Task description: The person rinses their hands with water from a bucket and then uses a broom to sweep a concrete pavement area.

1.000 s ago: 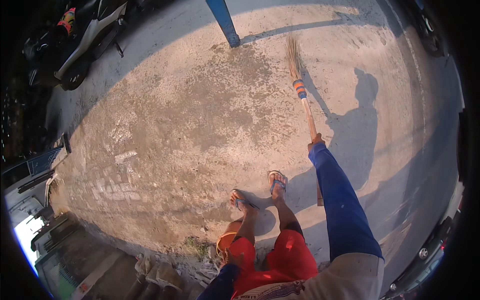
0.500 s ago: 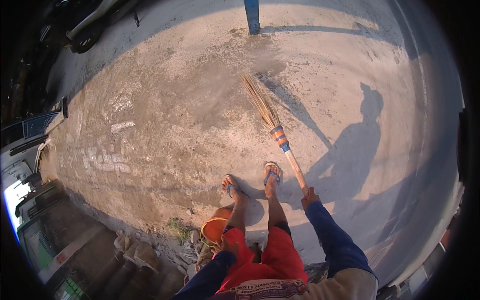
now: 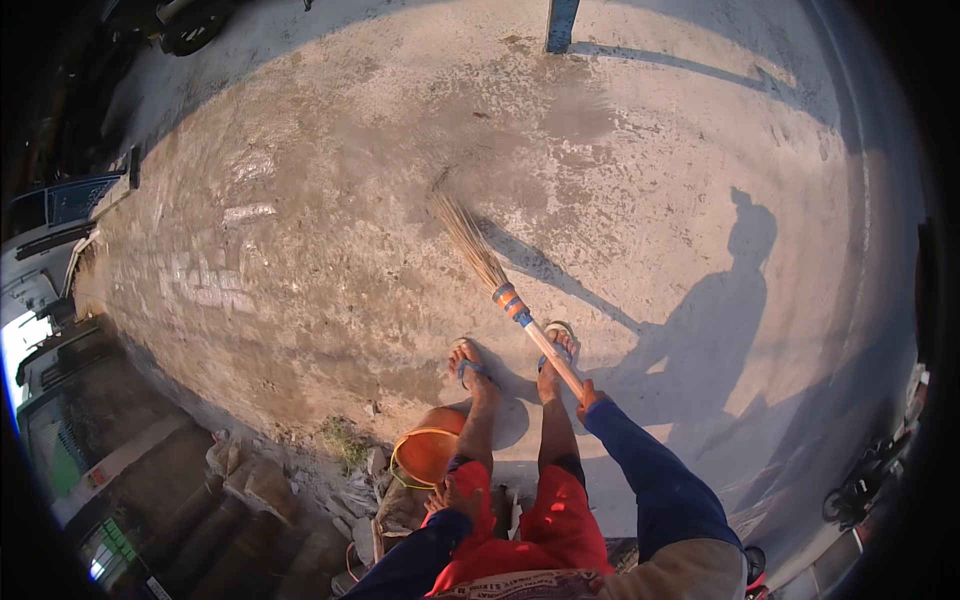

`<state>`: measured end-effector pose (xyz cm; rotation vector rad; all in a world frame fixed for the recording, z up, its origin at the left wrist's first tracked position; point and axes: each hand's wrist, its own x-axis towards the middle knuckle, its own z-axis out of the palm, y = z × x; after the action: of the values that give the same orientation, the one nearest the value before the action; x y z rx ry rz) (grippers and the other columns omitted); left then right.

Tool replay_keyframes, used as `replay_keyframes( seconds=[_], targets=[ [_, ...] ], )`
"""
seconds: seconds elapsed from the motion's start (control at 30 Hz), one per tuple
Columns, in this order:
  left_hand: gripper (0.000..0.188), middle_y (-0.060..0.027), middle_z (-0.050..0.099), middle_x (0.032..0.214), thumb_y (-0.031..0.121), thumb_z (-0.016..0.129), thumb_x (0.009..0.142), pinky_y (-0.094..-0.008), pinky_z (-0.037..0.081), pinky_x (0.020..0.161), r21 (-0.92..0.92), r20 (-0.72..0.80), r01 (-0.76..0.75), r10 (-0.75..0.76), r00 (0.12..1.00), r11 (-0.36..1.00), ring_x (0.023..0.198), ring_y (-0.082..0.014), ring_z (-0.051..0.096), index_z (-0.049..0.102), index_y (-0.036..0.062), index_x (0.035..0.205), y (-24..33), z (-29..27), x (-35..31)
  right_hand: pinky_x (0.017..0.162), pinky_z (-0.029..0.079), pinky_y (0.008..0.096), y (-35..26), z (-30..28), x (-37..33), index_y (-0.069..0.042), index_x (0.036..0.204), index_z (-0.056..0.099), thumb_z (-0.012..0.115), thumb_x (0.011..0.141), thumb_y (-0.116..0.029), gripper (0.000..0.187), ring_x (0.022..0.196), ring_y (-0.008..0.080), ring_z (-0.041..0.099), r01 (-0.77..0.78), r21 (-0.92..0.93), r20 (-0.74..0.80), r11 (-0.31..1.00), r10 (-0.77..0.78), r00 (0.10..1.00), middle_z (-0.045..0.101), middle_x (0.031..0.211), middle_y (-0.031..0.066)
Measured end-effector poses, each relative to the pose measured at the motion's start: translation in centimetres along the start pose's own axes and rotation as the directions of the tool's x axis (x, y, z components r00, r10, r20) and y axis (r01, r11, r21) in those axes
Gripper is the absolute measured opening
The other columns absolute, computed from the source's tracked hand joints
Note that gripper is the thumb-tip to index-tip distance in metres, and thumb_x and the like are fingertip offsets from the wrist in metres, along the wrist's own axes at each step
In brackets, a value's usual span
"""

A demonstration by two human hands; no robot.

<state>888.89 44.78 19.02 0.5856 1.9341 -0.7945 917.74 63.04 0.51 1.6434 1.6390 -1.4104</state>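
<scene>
A stick broom [image 3: 468,243] with long straw-coloured bristles, orange and blue bands and a wooden handle slants across the ground in front of me. My right hand [image 3: 591,398] is closed around the top end of its handle. The bristle tips rest on the damp, patchy concrete [image 3: 340,260]. My left hand [image 3: 455,499] lies on my left leg, over the red shorts, with fingers stretched out and no object in it. Beside that leg stands an orange bucket [image 3: 428,452] with a yellow rim.
A blue post [image 3: 561,28] rises at the far edge and casts a long shadow. Rocks and rubble [image 3: 265,490] lie at lower left, near a grass tuft [image 3: 345,443]. A parked vehicle's wheel [image 3: 192,32] shows at upper left, and a motorbike [image 3: 857,494] at lower right.
The broom head has swept left and nearer to me across the concrete. My right hand has moved slightly left with the handle. My left hand stays on my leg.
</scene>
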Motion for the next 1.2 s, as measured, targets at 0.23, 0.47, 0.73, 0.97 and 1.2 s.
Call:
replay_keyframes(
  seconds=[0.23,0.47,0.73,0.97,1.2],
  targets=[
    [0.087,-0.0191,0.038,0.138,0.061,0.060,0.068,-0.0540,0.025,0.102,-0.048,-0.097,-0.021,0.017,0.995,0.999,0.125,-0.0397,0.037,0.036,0.0130,0.137,-1.1,1.1,0.9,0.055,0.046,0.0465,-2.7,-6.4,2.6,-0.012,0.101,0.035,0.060,0.074,-0.013,0.037,0.065,0.0399,0.060,0.069,-0.054,-0.347,0.996,-0.083,0.934,0.059,0.068,0.0178],
    [0.093,-0.0199,0.036,0.139,0.066,0.056,0.071,-0.0550,0.023,0.105,-0.027,-0.001,-0.057,0.057,0.998,0.998,0.129,-0.0400,0.032,0.030,0.0094,0.140,-0.3,2.6,0.9,0.058,0.051,0.0438,-8.7,-10.2,15.9,-0.001,0.115,0.029,0.059,0.080,-0.013,0.047,0.076,0.0366,0.064,-0.226,0.069,-0.278,0.972,0.236,0.931,0.059,0.082,0.0249],
    [0.075,-0.0179,0.052,0.119,0.034,0.072,0.077,-0.0374,0.046,0.087,-0.882,-0.257,-0.373,0.368,0.893,0.289,0.107,-0.0264,0.054,0.035,-0.0034,0.130,10.4,1.9,-0.3,0.068,0.051,0.0455,-20.7,-2.1,5.5,-0.005,0.107,0.040,0.064,0.074,-0.020,0.044,0.077,0.0384,0.063,0.082,-0.071,-0.017,0.994,-0.083,0.996,0.062,0.081,0.0206],
    [0.034,-0.0031,0.055,0.064,0.017,0.071,0.077,-0.0266,0.044,0.040,-0.929,0.270,0.351,0.426,0.863,-0.122,0.043,-0.0116,0.051,0.051,0.0023,0.100,12.4,2.4,-1.4,0.062,0.047,0.0361,-20.9,2.8,3.3,-0.001,0.112,0.036,0.061,0.079,-0.018,0.045,0.067,0.0247,0.050,-0.038,0.222,-0.138,0.974,0.070,0.988,0.053,0.079,0.0132],
    [0.017,-0.0024,0.052,0.059,0.014,0.064,0.080,-0.0284,0.045,0.038,-0.865,0.025,0.051,0.058,0.998,-0.499,0.040,-0.0129,0.050,0.051,0.0059,0.087,6.0,-0.1,0.7,0.079,0.051,0.0405,-33.4,14.2,3.9,0.005,0.123,0.035,0.062,0.074,-0.016,0.060,0.088,0.0376,0.063,0.115,-0.151,0.229,0.982,-0.078,0.970,0.059,0.103,0.0295]
  ],
)
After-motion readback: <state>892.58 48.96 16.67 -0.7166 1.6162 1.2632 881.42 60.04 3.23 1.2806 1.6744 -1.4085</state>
